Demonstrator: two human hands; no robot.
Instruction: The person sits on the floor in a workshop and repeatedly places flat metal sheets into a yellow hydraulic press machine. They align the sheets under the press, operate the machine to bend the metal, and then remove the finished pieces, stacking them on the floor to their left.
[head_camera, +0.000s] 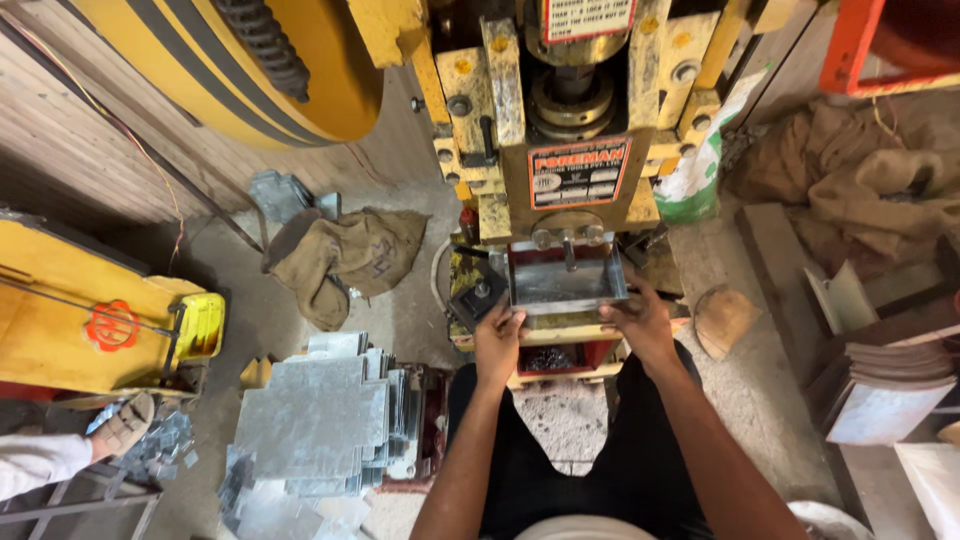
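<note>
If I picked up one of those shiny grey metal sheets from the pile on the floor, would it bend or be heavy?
One sheet would probably feel light, since each looks thin in the stack. It would likely stay mostly stiff: the sheets lie flat, unlike the slumped sack behind. The notched corners look sharp, so the edges could cut. The bare shiny surface might also be slippery.

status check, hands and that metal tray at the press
Left hand and right hand both grip the metal tray, one each side. Tray under the yellow press. Nothing between hands and tray.
</note>
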